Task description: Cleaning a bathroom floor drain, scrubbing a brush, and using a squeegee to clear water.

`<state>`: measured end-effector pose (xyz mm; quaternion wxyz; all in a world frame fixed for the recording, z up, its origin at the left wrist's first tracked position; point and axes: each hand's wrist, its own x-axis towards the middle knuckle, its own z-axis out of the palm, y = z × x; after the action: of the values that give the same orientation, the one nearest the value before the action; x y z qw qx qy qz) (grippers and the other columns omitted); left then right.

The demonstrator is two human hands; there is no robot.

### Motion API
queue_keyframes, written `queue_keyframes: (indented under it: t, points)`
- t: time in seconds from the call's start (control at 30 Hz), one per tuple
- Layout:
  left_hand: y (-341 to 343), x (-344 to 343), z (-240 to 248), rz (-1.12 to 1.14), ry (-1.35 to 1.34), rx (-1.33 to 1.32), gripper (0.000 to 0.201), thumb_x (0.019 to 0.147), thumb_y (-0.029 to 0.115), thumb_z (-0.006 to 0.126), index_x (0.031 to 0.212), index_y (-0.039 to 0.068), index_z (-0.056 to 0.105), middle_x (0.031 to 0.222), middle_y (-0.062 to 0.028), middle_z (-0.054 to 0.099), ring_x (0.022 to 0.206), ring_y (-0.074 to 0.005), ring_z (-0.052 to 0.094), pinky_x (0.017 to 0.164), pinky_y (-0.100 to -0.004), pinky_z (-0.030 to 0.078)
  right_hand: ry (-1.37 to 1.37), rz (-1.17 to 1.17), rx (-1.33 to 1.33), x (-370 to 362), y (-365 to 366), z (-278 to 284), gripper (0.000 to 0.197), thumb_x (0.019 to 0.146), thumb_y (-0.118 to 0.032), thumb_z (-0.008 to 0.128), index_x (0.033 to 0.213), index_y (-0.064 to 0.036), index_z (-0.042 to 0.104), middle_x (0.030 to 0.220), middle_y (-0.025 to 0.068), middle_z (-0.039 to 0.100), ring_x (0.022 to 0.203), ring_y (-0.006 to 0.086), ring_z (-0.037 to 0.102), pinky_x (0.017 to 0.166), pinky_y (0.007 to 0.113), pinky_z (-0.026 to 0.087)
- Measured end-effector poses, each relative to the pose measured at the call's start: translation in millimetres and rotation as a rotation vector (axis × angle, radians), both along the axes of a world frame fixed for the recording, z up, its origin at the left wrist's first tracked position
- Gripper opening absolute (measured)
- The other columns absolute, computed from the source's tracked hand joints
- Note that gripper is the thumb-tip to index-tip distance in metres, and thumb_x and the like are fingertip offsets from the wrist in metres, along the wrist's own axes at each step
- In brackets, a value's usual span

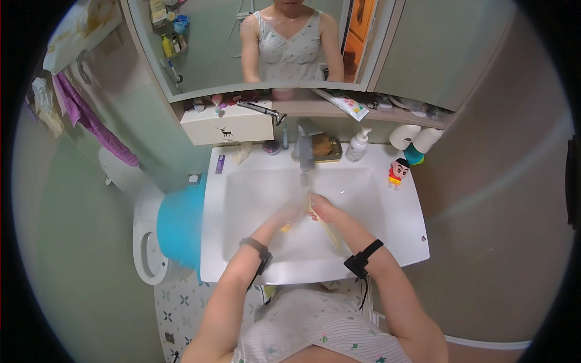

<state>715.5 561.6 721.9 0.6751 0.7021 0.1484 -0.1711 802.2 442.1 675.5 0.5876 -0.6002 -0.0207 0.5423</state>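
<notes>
Over the white washbasin (363,242), both my hands are close together below the grey faucet (305,151). My right hand (322,209) is closed around a long, thin, pale yellow stick-like thing (327,230), which slants down toward the near side of the basin. What kind of thing it is I cannot tell. My left hand (292,213) is hazy and its fingers do not show clearly. A small yellow piece (285,228) shows at its lower edge; whether the hand grips it is unclear. Black bands circle both wrists.
Behind the faucet sit a soap dish (327,149) and a white pump bottle (357,145). A small cartoon figure (398,174) stands at the right rim, a purple tube (220,163) at the left. A blue tub (181,227) and toilet (145,254) are left.
</notes>
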Motion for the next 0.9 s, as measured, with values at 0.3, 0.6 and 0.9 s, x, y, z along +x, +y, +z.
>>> queue_keyframes:
  t: [0.3,0.6,0.9]
  points:
    - [39,9,-82,0.230,0.202,-0.315,0.038,0.081,0.040,0.034,0.074,0.004,0.043,0.048,-0.0037,0.034,0.040,-0.0163,0.038,0.039,-0.0313,0.037,-0.552,-0.048,-0.134,-10,26,-16,0.042,0.076,-0.050,0.036,0.078,-0.0110,0.051,0.058,0.0018,0.048,0.046,0.0100,0.040,0.038,0.024,0.031]
    - [-4,36,-80,0.122,-0.157,0.112,0.034,0.077,0.029,0.044,0.058,0.002,0.046,0.044,-0.0030,0.039,0.030,-0.0133,0.035,0.030,-0.0256,0.030,-0.611,0.042,-0.328,12,-27,48,0.042,0.073,-0.045,0.040,0.084,-0.0066,0.052,0.058,0.0009,0.047,0.043,0.0081,0.037,0.036,0.021,0.030]
    - [-2,37,-70,0.114,-0.211,0.249,0.029,0.071,0.025,0.055,0.057,0.001,0.047,0.041,-0.0026,0.040,0.030,-0.0117,0.037,0.030,-0.0258,0.030,-0.237,-0.011,-0.168,20,-36,25,0.044,0.079,-0.049,0.030,0.090,-0.0096,0.046,0.060,0.0048,0.049,0.040,0.0062,0.034,0.034,0.018,0.026]
